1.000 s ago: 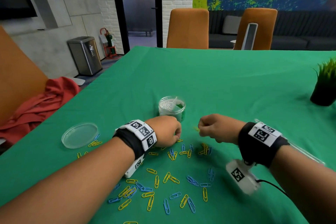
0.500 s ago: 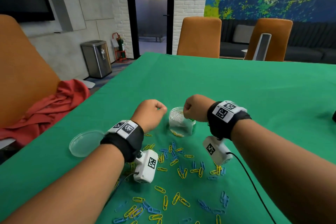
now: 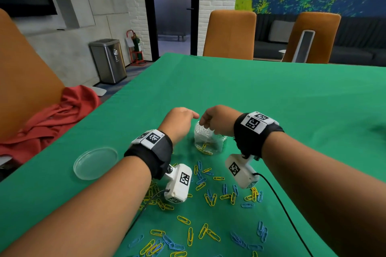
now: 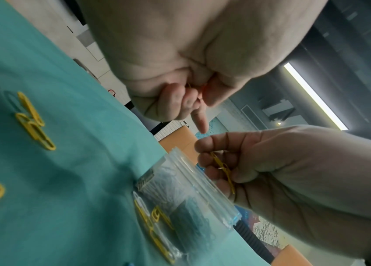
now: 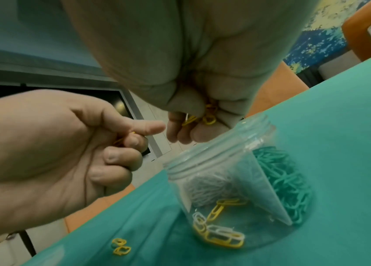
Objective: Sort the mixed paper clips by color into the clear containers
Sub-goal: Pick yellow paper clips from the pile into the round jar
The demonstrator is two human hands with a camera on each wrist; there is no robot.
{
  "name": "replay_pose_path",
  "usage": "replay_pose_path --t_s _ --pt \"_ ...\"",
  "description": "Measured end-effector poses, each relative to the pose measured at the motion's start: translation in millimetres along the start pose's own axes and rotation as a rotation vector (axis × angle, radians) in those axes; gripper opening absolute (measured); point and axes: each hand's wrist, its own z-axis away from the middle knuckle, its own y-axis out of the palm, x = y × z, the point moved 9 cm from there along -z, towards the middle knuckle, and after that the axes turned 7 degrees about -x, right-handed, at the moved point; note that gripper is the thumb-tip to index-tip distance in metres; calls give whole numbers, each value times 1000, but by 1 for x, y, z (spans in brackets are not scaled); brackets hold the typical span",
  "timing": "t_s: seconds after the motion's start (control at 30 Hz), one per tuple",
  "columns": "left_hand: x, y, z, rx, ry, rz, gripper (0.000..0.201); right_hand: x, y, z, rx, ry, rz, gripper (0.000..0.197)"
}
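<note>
A clear divided jar (image 3: 208, 142) stands open on the green cloth, with green clips (image 5: 284, 176), white clips (image 5: 211, 187) and yellow clips (image 5: 220, 235) in separate sections. My right hand (image 3: 205, 123) hovers right over the jar's mouth, its fingers curled round several yellow clips (image 5: 204, 117). Just left of the rim, my left hand (image 3: 188, 116) is curled too, with yellow clips (image 5: 122, 140) pinched inside it and the index finger sticking out. Loose yellow clips (image 3: 205, 233) and blue clips (image 3: 261, 229) lie scattered on the cloth below my wrists.
The jar's clear lid (image 3: 95, 162) lies on the table's green cloth (image 3: 271, 100) to the left. A red garment (image 3: 52, 119) hangs on an orange chair at the left edge. Two orange chairs (image 3: 229, 35) stand at the far side.
Both hands have lifted off the clip pile and moved forward to the jar. The right hand now sits over its mouth, the left beside the rim.
</note>
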Motion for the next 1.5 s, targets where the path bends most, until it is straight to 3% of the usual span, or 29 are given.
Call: replay_pose_path --t_s 0.2,0.33,0.53,0.67,0.77,0.83,0.87,0.93,1.0,1.23,1.37,1.43,1.5 --pt "3 -13 -9 -39 2 1 30 5 -3 2 -90 -66 -151 34" --pt "3 1 -16 93 132 -129 29 5 -14 8 -135 -107 -162 31" --pt "-24 19 -10 119 348 -331 15 -25 -32 21 -255 -40 -10 27" --pt "-32 37 -1 218 422 -492 7 -41 -13 25 -144 4 153 25" --pt "-34 8 -12 81 409 -438 7 -45 3 24 -76 -11 166 22" --pt "-21 -21 -25 7 351 -544 10 -48 10 23 -39 -7 163 25" --pt "-8 -31 -29 43 305 -670 11 -49 12 23 -31 -7 155 27" --pt "24 -37 -25 252 210 -938 10 -50 15 23 -25 -9 117 32" --pt "50 -36 -12 427 168 -1069 20 -54 18 21 -24 3 70 35" --pt "59 -28 5 416 248 -1005 27 -55 17 24 -23 14 40 36" --pt "44 -10 25 427 426 -1200 29 -64 -22 37 -251 36 -48 36" --pt "38 -3 32 409 472 -1227 23 -63 -46 55 -396 9 37 31" --pt "36 -1 36 409 454 -1222 16 -55 -46 76 -293 -81 220 26"
